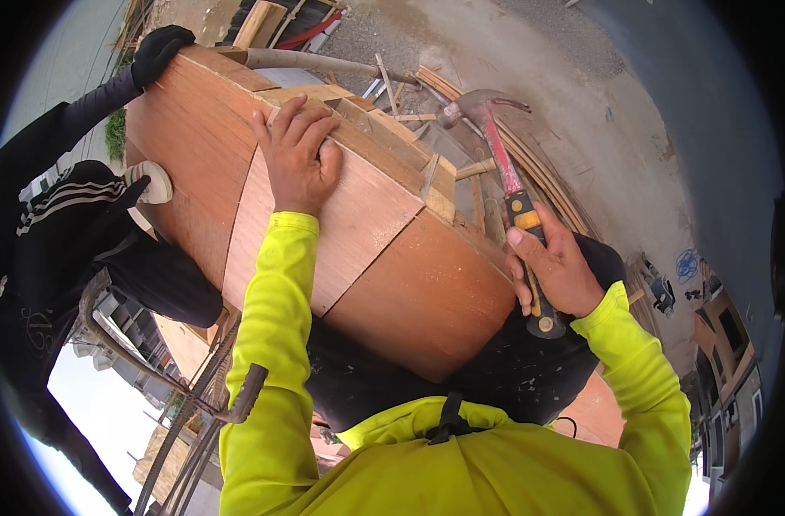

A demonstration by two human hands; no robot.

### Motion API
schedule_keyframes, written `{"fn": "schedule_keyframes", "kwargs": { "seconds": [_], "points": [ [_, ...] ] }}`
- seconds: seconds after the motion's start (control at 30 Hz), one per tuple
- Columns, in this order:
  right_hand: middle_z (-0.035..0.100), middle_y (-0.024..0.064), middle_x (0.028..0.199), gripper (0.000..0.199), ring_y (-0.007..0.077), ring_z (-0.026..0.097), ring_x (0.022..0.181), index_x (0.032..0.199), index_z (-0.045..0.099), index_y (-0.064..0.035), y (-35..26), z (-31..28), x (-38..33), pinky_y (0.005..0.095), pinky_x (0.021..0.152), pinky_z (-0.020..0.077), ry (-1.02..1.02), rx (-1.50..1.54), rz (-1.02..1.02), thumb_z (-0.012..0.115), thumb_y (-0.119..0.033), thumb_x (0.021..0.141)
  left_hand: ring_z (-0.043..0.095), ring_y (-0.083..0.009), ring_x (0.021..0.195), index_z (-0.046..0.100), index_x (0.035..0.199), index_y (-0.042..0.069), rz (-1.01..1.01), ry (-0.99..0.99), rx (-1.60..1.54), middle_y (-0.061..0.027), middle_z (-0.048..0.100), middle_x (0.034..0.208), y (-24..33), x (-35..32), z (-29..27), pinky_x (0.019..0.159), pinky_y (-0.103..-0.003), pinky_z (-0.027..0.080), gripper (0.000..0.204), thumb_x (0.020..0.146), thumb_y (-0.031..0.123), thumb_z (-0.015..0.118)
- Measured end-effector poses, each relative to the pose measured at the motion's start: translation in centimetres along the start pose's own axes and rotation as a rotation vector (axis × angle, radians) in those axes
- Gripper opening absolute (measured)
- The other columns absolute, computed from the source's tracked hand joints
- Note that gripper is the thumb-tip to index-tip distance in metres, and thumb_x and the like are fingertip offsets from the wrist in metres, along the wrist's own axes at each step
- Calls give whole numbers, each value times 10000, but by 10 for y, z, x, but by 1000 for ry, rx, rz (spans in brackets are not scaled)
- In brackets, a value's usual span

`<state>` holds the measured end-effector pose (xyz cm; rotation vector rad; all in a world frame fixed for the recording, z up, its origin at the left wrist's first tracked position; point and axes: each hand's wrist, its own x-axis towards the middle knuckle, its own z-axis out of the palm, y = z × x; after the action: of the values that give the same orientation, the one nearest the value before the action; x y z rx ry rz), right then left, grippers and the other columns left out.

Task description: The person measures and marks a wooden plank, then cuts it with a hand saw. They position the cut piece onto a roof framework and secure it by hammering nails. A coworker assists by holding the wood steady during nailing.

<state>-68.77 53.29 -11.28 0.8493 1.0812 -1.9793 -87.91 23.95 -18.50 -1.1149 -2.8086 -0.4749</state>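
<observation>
My right hand (564,268) is wrapped round the black and yellow grip of a claw hammer (501,155). Its worn red neck and metal head point up and away, over the ground below. My left hand (300,163) lies on a pale plywood panel (324,228), its bent fingers apart at the far edge beside a timber batten (384,155). Nothing shows in that hand, though its palm is hidden. Redder plywood (431,288) adjoins the pale piece on both sides. The near end of the wood lies against my dark trousers.
To the left, a person in dark clothes rests a black-gloved hand (159,53) on the panel's far end, one shoe (154,183) on the plywood. Steel bars (190,404) rise at lower left. A pole (324,62) and long timber strips (539,172) lie beyond the panel.
</observation>
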Motion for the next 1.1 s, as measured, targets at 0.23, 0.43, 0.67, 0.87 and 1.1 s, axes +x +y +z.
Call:
{"fn": "schedule_keyframes", "kwargs": {
  "seconds": [0.23,0.43,0.67,0.87,1.1],
  "points": [
    [528,18,744,490,90,543,535,1447,402,1,-42,-14,74,253,441,466,-11,-273,-227,542,-269,1063,598,-273,1195,705,951,102,85,-33,-144,-47,685,1093,39,-21,1,1143,-589,309,231,723,92,674],
    [505,-5,725,494,79,525,525,1508,408,-67,-59,12,131,253,437,452,-89,-275,-377,517,-275,1073,619,-295,1118,704,954,77,28,-28,-154,-64,679,1068,39,-16,0,1119,-606,337,274,687,39,659],
    [528,10,731,490,84,530,491,1507,404,-77,-61,31,157,260,427,448,-109,-227,-308,515,-254,1064,612,-271,1115,684,938,93,15,-39,-141,-52,671,1053,38,-15,0,1124,-581,324,247,691,78,679],
    [537,12,695,432,87,522,477,1438,440,-58,-59,32,157,266,427,440,-249,-476,-326,523,-258,1065,616,-286,1111,689,939,83,16,-40,-149,-61,671,1049,38,-17,1,1116,-589,337,265,678,46,665],
    [520,-8,660,467,84,512,468,1458,441,-61,-54,11,161,267,419,434,-297,-357,-290,538,-282,1059,617,-289,1115,689,937,86,9,-46,-132,-60,672,1055,39,-16,0,1121,-592,336,257,685,42,665]
  ]
}}
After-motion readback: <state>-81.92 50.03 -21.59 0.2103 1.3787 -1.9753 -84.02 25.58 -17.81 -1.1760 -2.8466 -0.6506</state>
